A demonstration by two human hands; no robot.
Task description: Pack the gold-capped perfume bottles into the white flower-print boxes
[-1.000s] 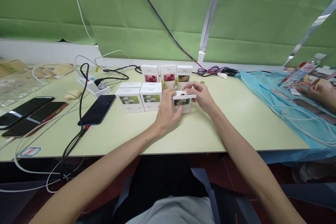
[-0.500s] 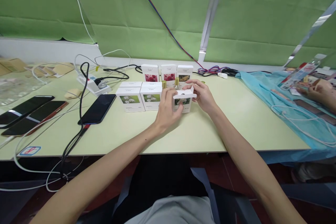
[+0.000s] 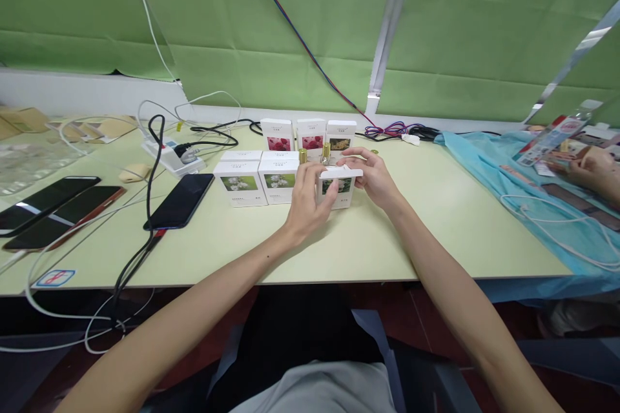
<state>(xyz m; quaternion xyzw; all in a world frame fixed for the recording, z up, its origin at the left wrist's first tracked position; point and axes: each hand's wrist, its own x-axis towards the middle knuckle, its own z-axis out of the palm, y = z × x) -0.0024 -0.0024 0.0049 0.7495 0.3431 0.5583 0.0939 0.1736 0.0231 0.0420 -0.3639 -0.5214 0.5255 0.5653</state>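
Observation:
A small white carton with a flower picture on its front stands on the table between my hands. My left hand is closed around its left side, thumb across the front. At the carton's upper right, my right hand has its fingers bent against the top and side; part of the fingertips is hidden behind the carton. A small glass bottle with a gold cap stands just behind it, and a second gold cap shows beside my left fingers. White boxes with white-flower pictures stand to the left.
Behind stand white boxes with red pictures and one with a yellow picture. Phones, cables and a power strip lie left. A blue cloth, a bottle and another person's hand are at right.
The flap at the carton's top has come down and sits flatter over the opening. My left thumb has shifted slightly up on the front; both hands stay at the carton.

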